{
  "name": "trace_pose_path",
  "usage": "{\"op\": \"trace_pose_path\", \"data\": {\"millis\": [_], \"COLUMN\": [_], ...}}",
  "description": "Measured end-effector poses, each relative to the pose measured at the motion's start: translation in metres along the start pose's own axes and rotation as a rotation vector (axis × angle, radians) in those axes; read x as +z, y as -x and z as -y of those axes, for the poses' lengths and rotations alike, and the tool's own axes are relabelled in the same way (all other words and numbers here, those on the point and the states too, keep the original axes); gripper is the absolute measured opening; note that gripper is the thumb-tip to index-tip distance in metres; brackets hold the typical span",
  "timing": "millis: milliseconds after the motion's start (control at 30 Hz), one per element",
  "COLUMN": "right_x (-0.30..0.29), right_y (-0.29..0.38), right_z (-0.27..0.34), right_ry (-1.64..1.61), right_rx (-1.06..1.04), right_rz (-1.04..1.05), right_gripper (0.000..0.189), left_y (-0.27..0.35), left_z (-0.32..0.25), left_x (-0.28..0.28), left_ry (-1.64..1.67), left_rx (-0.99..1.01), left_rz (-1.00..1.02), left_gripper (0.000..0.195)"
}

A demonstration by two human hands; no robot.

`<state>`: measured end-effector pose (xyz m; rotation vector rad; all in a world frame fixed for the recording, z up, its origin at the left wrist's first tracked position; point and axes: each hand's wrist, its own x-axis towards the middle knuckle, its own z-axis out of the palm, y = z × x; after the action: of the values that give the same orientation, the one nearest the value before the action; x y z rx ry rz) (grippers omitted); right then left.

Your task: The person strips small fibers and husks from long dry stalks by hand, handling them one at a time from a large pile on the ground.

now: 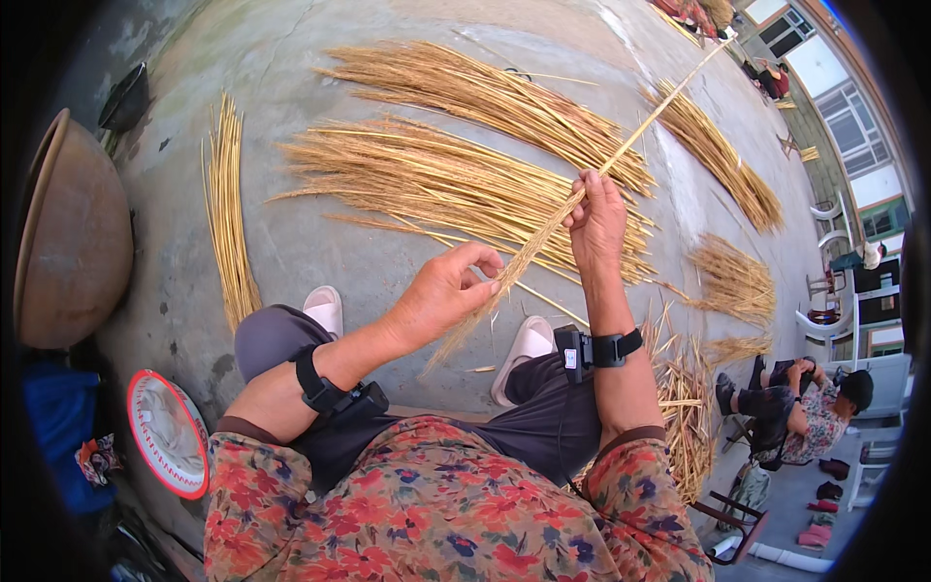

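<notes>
A long dry grass stalk with a feathery seed head [537,244] slants across the view before me. My right hand [598,211] grips it where the stem meets the head, the bare stem running up to the upper right. At the lower part of the head is my left hand [465,280], thumb and forefinger touching the plume, the other fingers curled. Behind the hands, a wide pile of similar stalks [436,171] lies on the concrete floor, plumes to the left. A second pile [487,94] lies beyond it.
A narrow stalk bundle [227,211] lies left, near a large brown basin [80,233] and a red-rimmed enamel basin [198,436]. At right are a tied bundle [716,156], loose plumes [738,280], a heap of stalk scraps [687,429], a stool [742,527] and a seated person [807,415].
</notes>
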<state>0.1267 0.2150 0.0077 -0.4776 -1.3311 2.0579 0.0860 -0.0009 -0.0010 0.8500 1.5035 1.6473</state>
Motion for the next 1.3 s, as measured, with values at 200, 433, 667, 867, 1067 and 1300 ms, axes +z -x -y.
{"op": "trace_pose_path", "data": {"millis": [200, 433, 667, 867, 1067, 1300], "right_x": [0.002, 0.003, 0.009, 0.008, 0.012, 0.013], "right_y": [0.001, 0.002, 0.005, 0.006, 0.01, 0.01], "right_z": [0.0, 0.002, 0.004, 0.006, 0.005, 0.01], "right_ry": [-0.031, -0.045, -0.002, 0.042, 0.111, 0.063], "right_rx": [-0.016, -0.029, -0.082, -0.111, -0.117, -0.229], "right_rz": [0.053, 0.057, 0.062, 0.069, 0.074, 0.007], "right_gripper": [0.016, 0.016, 0.016, 0.017, 0.017, 0.02], "left_y": [-0.001, 0.0, -0.006, -0.009, -0.011, -0.016], "left_z": [0.005, 0.006, 0.015, 0.013, 0.018, 0.033], "left_x": [0.0, -0.004, -0.012, -0.014, -0.013, -0.02], "left_ry": [-0.057, -0.073, -0.038, -0.129, -0.377, -0.521], "left_rx": [0.009, -0.002, -0.054, -0.015, 0.162, 0.03], "left_rz": [-0.017, -0.029, -0.037, -0.024, -0.101, -0.126], "left_gripper": [0.014, 0.01, 0.01, 0.011, 0.009, 0.011]}}
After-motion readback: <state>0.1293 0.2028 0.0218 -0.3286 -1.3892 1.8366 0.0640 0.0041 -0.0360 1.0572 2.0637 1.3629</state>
